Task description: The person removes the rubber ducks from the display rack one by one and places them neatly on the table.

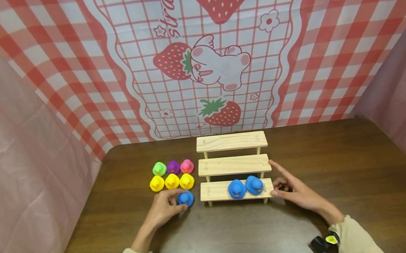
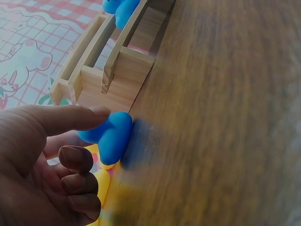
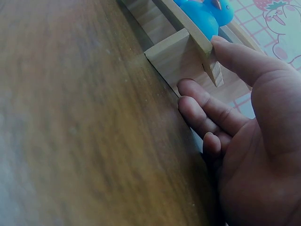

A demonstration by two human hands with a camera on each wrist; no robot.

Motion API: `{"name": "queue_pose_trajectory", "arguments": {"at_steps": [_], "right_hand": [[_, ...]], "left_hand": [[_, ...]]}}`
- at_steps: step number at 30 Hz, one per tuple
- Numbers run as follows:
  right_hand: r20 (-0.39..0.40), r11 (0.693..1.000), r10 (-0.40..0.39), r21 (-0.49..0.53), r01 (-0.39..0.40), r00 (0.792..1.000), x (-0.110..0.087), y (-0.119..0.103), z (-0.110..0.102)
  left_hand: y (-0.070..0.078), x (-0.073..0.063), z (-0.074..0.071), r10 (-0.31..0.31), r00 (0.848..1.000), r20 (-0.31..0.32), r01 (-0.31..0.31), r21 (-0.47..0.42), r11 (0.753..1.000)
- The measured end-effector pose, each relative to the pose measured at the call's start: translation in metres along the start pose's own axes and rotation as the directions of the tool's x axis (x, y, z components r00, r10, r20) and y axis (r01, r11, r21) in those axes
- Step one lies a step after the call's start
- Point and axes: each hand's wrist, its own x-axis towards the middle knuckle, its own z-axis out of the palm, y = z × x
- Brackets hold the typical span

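My left hand (image 1: 165, 208) pinches a blue rubber duck (image 1: 185, 199) between thumb and index finger, low over the table left of a three-step wooden stand (image 1: 217, 191). In the left wrist view the thumb lies along the same blue duck (image 2: 115, 136), with the other fingers curled below. Two more blue ducks, one on the left (image 1: 236, 189) and one on the right (image 1: 254, 185), sit on the stand's lowest step. My right hand (image 1: 299, 190) is at the stand's right end, index finger extended beside the middle step, thumb at the end of the lowest step (image 3: 207, 54).
Beside the stand, three yellow ducks (image 1: 172, 181) form a row. Behind them stand a green duck (image 1: 159, 169), a purple duck (image 1: 173, 167) and a pink duck (image 1: 187, 166). A strawberry-print cloth (image 1: 216, 77) hangs at the table's far edge.
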Motion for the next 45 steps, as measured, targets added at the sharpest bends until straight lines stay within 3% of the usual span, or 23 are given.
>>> {"name": "queue_pose_trajectory", "arguments": {"at_steps": [9,26,36,45], "right_hand": [[-0.003,1.000,0.003,-0.002,-0.003,1.000,-0.001,0.000,0.000],[0.000,1.000,0.008,0.008,-0.008,1.000,-0.002,0.001,0.000],[0.001,1.000,0.014,0.011,-0.014,1.000,-0.003,0.002,0.000],[0.003,1.000,0.005,0.001,-0.005,1.000,0.000,0.001,0.000]], "left_hand": [[0.004,-0.001,-0.003,-0.009,1.000,-0.012,0.009,0.004,1.000],[0.040,0.000,-0.010,0.021,0.998,-0.061,-0.025,-0.059,0.998],[0.063,0.011,0.004,0.165,0.984,-0.074,-0.171,-0.094,0.981],[0.080,0.020,0.020,0.209,0.978,-0.019,-0.210,-0.134,0.969]]}}
